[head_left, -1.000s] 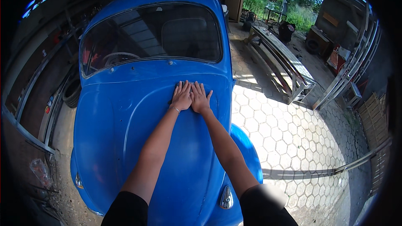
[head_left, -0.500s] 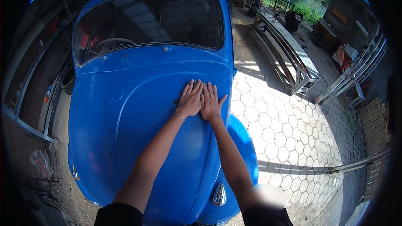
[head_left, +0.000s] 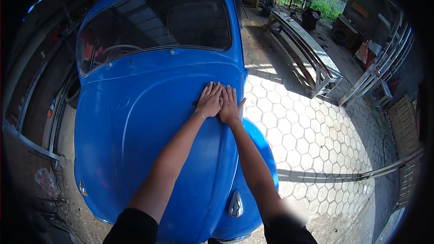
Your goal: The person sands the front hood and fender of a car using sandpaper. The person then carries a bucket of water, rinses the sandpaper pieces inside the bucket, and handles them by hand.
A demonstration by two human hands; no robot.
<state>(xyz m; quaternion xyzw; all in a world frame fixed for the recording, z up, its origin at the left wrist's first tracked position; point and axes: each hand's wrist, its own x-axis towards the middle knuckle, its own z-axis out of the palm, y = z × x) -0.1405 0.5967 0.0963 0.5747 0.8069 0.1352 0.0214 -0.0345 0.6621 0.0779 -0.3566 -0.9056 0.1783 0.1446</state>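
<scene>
My left hand point(head_left: 210, 102) and my right hand point(head_left: 230, 105) lie side by side on the blue car hood point(head_left: 162, 122), near its right edge. The fingers of both are stretched out flat and point toward the windshield. My left fingers are close together; on my right hand the thumb sticks out to the side. Beneath them is a thin dark piece point(head_left: 195, 102); only slivers show, so its kind cannot be made out. Both arms reach straight forward, with a thin bracelet point(head_left: 199, 116) on the left wrist.
The windshield point(head_left: 156, 22) rises beyond the hood. A chrome lamp point(head_left: 236, 204) sits on the right fender point(head_left: 257, 158). To the right, a long bench point(head_left: 305, 45) stands on hexagonal paving point(head_left: 294, 122). Metal rails point(head_left: 31, 140) run along the left side, near a tire point(head_left: 73, 91).
Both hands have slid together slightly rightward and forward over the hood, still flat and side by side. The whole view has shifted a little as well.
</scene>
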